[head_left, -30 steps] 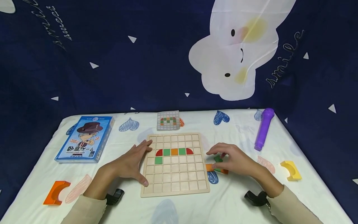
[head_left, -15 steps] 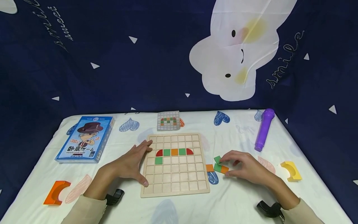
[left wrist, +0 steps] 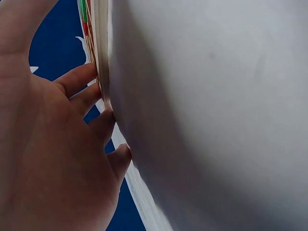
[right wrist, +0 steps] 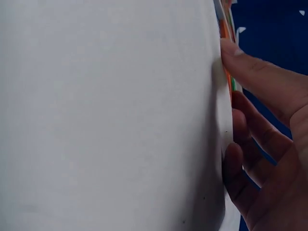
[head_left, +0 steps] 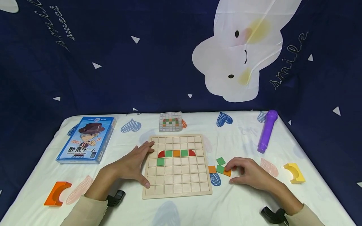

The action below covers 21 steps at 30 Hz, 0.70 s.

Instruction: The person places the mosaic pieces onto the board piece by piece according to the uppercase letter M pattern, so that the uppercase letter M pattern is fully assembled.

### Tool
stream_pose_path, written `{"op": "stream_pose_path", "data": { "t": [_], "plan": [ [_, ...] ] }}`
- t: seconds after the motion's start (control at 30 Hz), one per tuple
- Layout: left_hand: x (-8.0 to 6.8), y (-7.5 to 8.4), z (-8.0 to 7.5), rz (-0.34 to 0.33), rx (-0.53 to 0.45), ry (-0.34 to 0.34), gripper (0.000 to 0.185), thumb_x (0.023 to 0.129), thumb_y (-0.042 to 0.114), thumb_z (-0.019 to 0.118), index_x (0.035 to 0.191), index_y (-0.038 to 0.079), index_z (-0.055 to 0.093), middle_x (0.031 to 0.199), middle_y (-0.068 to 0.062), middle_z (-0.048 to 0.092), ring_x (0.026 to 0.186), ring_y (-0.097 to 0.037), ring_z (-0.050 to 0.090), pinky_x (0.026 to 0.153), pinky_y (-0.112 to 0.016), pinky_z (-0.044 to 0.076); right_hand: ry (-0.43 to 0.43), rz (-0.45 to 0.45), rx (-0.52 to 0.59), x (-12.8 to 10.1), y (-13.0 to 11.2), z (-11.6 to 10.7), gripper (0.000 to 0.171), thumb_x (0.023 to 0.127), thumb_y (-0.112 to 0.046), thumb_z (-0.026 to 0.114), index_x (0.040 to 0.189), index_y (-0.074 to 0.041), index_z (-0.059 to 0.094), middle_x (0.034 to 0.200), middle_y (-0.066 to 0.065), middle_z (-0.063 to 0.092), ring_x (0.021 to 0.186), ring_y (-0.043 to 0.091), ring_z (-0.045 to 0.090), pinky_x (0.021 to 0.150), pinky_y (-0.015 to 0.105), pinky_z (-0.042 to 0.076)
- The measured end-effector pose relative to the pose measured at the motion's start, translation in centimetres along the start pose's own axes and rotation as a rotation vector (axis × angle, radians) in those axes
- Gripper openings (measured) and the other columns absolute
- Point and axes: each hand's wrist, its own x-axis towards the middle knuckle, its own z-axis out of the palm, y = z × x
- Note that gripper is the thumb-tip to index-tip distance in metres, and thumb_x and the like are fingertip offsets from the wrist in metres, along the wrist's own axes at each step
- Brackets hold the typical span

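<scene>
The white cloth-covered counter spreads under everything. On it lies a pale, square wooden board ruled into a grid; I take its centre as my clock, twelve pointing away from me. A flat blue box with a hatted cartoon figure sits between nine and ten, well apart. My left hand is at nine, fingers and thumb spread, touching the board's edge. My right hand is out at three, fingers loosely bent, thumb parted from the index; I see no pinch. At twelve, just beyond the board, lies a small gridded card.

Smallest is what my right hand is nearest: an orange square tile, at nine o'clock from that palm. My index fingertip appears to rest on it, thumb just beside, towards six. Being square, it has no long axis; it lies slightly askew to the board. A loose green square tile adjoins it at nine. My left hand is far off, across the board.
</scene>
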Motion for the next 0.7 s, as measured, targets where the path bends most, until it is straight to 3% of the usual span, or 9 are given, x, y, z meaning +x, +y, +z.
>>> {"op": "stream_pose_path", "data": {
  "t": [0.17,0.6,0.7],
  "plan": [
    [0.02,0.12,-0.06,0.001,-0.005,0.002,0.144,0.046,0.064,0.096,0.158,0.003,0.027,0.171,-0.017,0.021,0.16,-0.043,0.01,0.129,-0.066,0.011,0.022,-0.04,-0.014,0.1,0.29,0.18,0.028,0.08,-0.03,0.087,0.102,-0.027,0.071,0.098,-0.012,0.071,0.083,0.006,0.058,0.065,0.016,0.047],
    [-0.01,0.06,-0.05,-0.006,-0.01,-0.003,0.138,0.047,0.063,0.096,0.155,0.003,0.033,0.172,-0.016,0.017,0.161,-0.042,0.009,0.129,-0.067,0.009,-0.004,-0.023,-0.015,0.32,0.0,0.04,0.022,0.084,-0.017,0.083,0.1,-0.026,0.072,0.098,-0.012,0.072,0.08,0.008,0.06,0.065,0.017,0.049],
    [-0.07,0.04,-0.06,-0.007,-0.011,-0.002,0.143,0.047,0.063,0.096,0.158,0.003,0.028,0.171,-0.017,0.021,0.161,-0.043,0.009,0.129,-0.067,0.01,-0.012,-0.018,-0.007,0.36,-0.04,-0.05,0.022,0.085,-0.018,0.083,0.101,-0.027,0.072,0.1,-0.011,0.072,0.08,0.008,0.06,0.064,0.017,0.048]
  ]
}}
